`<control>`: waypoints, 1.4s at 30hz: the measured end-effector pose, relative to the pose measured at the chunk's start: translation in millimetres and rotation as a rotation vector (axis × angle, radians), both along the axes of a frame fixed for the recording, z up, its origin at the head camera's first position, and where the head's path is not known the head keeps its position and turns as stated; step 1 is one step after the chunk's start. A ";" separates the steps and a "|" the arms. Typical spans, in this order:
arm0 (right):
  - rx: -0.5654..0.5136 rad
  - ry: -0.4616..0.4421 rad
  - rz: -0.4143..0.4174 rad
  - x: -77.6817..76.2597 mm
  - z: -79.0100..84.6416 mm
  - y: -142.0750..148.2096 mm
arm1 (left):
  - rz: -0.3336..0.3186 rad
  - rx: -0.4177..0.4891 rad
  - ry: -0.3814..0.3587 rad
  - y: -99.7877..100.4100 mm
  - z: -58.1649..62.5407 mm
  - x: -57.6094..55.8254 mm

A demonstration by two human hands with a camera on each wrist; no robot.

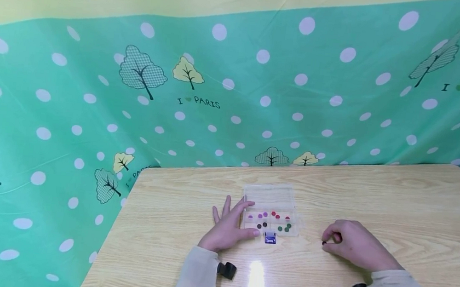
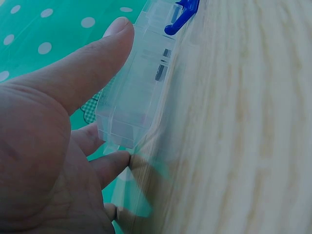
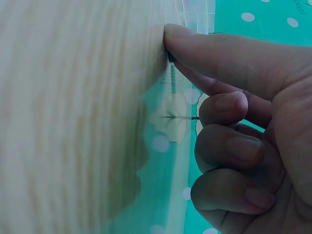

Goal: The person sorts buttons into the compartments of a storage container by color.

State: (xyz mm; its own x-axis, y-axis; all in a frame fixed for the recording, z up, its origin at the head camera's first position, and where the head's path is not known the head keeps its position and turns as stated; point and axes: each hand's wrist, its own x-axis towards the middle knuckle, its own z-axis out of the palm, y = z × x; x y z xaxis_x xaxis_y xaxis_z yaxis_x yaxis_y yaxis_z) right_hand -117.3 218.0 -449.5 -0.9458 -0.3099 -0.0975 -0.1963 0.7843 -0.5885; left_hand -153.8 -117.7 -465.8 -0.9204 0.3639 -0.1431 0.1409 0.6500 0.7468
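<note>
A clear plastic compartment box (image 1: 271, 202) lies on the table with its lid raised at the back and a blue latch (image 1: 270, 238) at the front. Purple, red, dark and green small round pieces (image 1: 265, 215) sit apart by colour in its compartments. My left hand (image 1: 228, 229) spreads round the box's left end, the thumb along the front and the index finger over the side. To the right of the box, my right hand (image 1: 355, 245) pinches a small dark round piece (image 3: 171, 57) between thumb and index finger, at the tabletop; the fingers mostly hide it.
The wooden table (image 1: 175, 198) reaches back to a green dotted cloth (image 1: 232, 116) that hangs behind and to the left. A bright light reflection lies on the wood in front of the box. Each wrist wears a small black camera mount (image 1: 227, 270).
</note>
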 end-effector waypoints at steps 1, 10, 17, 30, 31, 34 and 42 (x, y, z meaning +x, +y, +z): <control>0.000 0.003 0.003 0.2 0.1 0.1 | 0.000 0.002 0.000 0.1 0.0 0.0; 0.020 0.009 0.001 1.1 0.4 -1.3 | -0.004 0.016 -0.004 -0.4 -2.1 -0.6; 0.043 0.006 -0.009 1.0 -1.1 -2.2 | 0.000 0.013 -0.007 -0.9 -4.2 -1.4; 0.054 0.010 -0.007 0.0 -2.1 -1.6 | 0.000 0.020 -0.014 -0.4 -2.7 -1.3; 0.053 0.010 -0.005 0.1 -1.9 -1.7 | 0.001 0.019 -0.015 -0.3 -2.7 -1.4; 0.050 0.014 -0.001 0.8 -1.4 -1.8 | 0.004 0.019 -0.015 -0.3 -2.8 -1.5; 0.057 0.037 0.011 1.3 -1.4 -1.3 | 0.005 0.016 -0.015 -0.3 -2.1 -1.4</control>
State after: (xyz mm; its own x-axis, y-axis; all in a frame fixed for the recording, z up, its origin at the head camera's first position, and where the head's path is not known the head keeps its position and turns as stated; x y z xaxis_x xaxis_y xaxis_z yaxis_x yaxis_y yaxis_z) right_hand -116.0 216.7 -450.9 -0.9457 -0.3149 -0.0808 -0.2254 0.8143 -0.5348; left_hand -155.2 -117.9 -467.9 -0.9200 0.3618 -0.1509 0.1268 0.6389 0.7588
